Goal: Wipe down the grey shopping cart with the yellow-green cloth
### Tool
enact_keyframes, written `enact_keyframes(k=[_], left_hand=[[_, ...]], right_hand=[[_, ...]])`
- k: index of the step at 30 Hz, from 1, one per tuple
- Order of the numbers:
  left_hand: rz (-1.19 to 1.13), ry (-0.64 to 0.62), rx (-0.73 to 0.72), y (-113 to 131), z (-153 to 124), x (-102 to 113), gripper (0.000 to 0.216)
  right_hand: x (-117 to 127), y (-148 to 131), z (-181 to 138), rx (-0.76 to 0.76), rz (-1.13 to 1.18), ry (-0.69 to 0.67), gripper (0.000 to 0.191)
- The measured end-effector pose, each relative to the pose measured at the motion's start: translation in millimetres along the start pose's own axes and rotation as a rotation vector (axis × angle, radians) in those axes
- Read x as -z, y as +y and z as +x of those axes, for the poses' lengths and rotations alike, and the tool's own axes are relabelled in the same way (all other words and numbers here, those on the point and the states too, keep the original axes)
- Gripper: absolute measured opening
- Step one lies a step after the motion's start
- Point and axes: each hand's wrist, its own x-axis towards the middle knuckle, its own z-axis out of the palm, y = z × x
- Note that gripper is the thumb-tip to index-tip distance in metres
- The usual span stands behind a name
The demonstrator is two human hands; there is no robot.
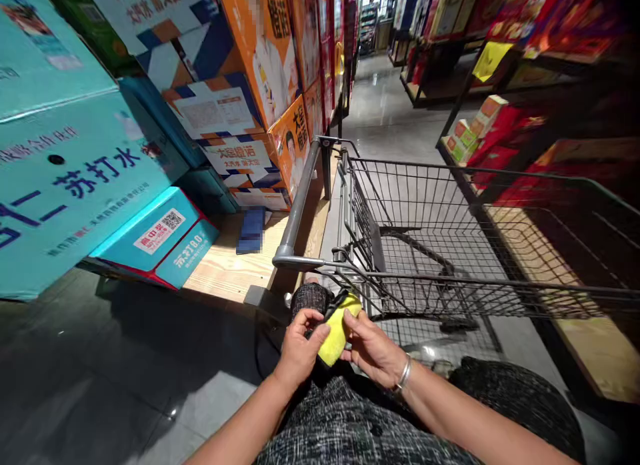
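A folded yellow cloth (pixel 336 337) with a dark grey edge is held low in front of my body, close to my knees. My left hand (pixel 301 345) grips its left side between thumb and fingers. On the opposite side my right hand (pixel 367 345), with a silver bangle at the wrist, pinches the cloth with the thumb on top. Part of the cloth and some fingertips are hidden underneath. Just beyond both hands stands a metal shopping cart (pixel 400 278) with a grey push handle (pixel 303 198).
Turquoise cartons (pixel 75 165) and orange drink cartons (pixel 270 71) are stacked at left. A dark blue phone-like object (pixel 251 230) lies on the wooden shelf (pixel 225 265). Low shelves with red boxes (pixel 493 168) line the right side. A tiled aisle (pixel 385 105) runs ahead.
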Motion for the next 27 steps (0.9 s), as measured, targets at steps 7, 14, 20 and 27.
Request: enact_keyframes(k=[7, 14, 20, 27], left_hand=[[0.044, -0.248, -0.268, 10, -17, -5, 0.049], [-0.431, -0.128, 0.196, -7, -12, -8, 0.055], [-0.506, -0.286, 0.235, -1, -14, -11, 0.069], [-0.138, -0.089, 0.107, -2, -12, -19, 0.053]], right_hand=[[-1, 2, 5, 0.153, 0.041, -0.019, 0.045], [-4, 7, -4, 0.12, 0.001, -0.078, 0.051], [1, 12, -3, 0.126, -0.141, -0.209, 0.045], [2, 21, 3, 0.186, -0.287, -0.189, 0.066]])
